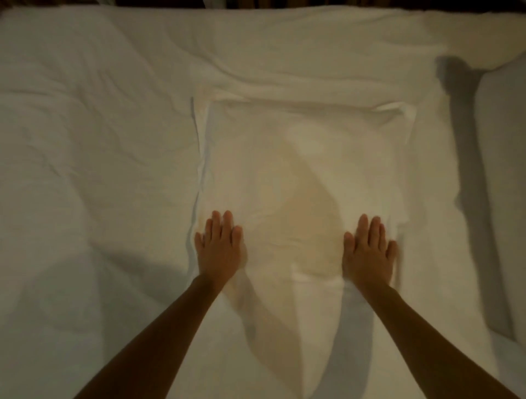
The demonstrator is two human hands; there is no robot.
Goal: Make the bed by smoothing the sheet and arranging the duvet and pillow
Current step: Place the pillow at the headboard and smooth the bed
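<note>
White fabric fills nearly the whole view, in dim light. The pillow (301,159) lies in the middle of the bed, long axis running away from the person. Its far corners are visible, while its near end passes between the forearms and is cut off by the bottom edge.

The left hand (220,250) lies palm down on the pillow at its left edge, fingers straight and close together. The right hand (367,253) lies likewise by the right edge, its outer side blurred.

A yellowish patch (307,227) shows between the hands; whether it is stain or light cannot be told.

The wrinkled bedding (85,142) surrounds the pillow, and sheet cannot be told from duvet. A second pillow (501,199) is cut off at the right. A dark strip (284,2) along the top is unreadable.
</note>
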